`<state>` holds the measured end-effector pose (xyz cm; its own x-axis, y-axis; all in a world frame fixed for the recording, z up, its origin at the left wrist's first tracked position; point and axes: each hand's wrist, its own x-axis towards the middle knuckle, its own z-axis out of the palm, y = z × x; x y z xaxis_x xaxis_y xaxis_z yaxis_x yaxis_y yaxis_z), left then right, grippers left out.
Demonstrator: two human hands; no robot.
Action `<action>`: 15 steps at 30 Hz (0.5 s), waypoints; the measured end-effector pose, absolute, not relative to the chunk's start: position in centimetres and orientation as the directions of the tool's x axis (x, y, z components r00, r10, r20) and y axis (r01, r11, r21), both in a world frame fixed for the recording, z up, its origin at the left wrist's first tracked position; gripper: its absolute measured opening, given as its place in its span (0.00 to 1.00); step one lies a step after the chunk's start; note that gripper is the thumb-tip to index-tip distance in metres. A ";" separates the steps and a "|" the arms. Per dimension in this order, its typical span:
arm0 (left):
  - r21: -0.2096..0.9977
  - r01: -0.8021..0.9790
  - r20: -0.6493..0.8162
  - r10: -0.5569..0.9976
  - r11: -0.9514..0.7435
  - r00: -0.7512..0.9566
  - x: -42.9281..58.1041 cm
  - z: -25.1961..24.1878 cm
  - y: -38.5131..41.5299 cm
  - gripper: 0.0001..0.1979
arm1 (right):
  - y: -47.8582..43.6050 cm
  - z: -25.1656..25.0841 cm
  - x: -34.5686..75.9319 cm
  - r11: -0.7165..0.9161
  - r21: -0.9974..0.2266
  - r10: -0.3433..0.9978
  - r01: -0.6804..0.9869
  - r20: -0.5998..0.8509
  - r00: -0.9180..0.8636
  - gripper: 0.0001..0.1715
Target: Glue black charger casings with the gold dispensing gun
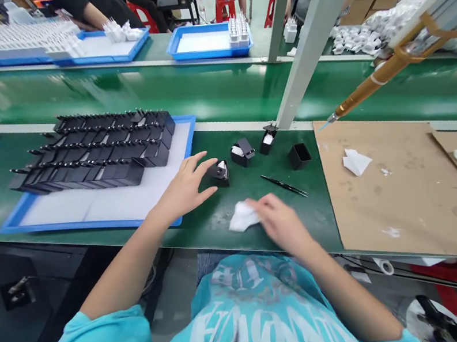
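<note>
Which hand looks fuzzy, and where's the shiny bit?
Head view: the right hand, at the white cloth, looks smeared, while the left hand looks clearer; head view: pale glare streaks the green conveyor belt; head view: the black tweezers show fairly crisply.

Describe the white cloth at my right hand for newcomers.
On the green bench, find the blue tray with rows of black boxes. Right of it, near the front edge, lies a white cloth. Unlike the white piece on the cardboard, it touches the right hand.
</note>
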<state>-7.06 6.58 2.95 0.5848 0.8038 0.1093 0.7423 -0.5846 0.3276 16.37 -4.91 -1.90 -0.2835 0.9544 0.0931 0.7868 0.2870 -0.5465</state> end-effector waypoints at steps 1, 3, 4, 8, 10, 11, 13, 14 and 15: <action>0.356 0.748 0.100 0.819 -0.560 0.566 -7.3 2.8 6.6 0.31 | -4.4 -1.8 18.3 0.217 -0.527 0.976 0.822 0.097 -0.196 0.25; 0.430 0.744 0.090 0.844 -0.512 0.529 -7.4 2.3 6.6 0.34 | -3.9 -1.6 21.0 0.194 -0.514 0.981 0.835 0.094 -0.170 0.23; 0.474 0.732 0.089 0.854 -0.489 0.513 -7.2 1.9 6.6 0.36 | -4.0 -1.5 21.9 0.215 -0.515 0.976 0.830 0.091 -0.197 0.21; 0.625 0.676 0.074 0.892 -0.390 0.446 -5.6 0.5 7.2 0.44 | -4.3 -0.6 23.8 0.190 -0.619 0.982 0.762 0.130 -0.139 0.23; 0.652 0.670 0.060 0.905 -0.354 0.420 -4.9 0.1 7.6 0.45 | -3.6 0.3 25.2 0.113 -0.701 0.969 0.704 0.233 0.076 0.23; 0.652 0.675 0.055 0.909 -0.346 0.413 -4.7 0.0 7.8 0.45 | -2.9 0.8 26.3 0.092 -0.739 0.933 0.668 0.299 0.202 0.23; 0.619 0.700 0.054 0.909 -0.355 0.413 -4.4 0.2 8.1 0.42 | -0.8 1.9 29.0 0.104 -0.808 0.809 0.580 0.407 0.423 0.26; 0.582 0.725 0.057 0.908 -0.368 0.416 -4.3 0.4 8.1 0.39 | 0.5 2.5 30.5 0.126 -0.840 0.755 0.529 0.427 0.498 0.31; 0.529 0.758 0.064 0.908 -0.382 0.414 -4.3 0.6 8.0 0.36 | 1.8 3.0 32.1 0.146 -0.859 0.707 0.491 0.438 0.555 0.37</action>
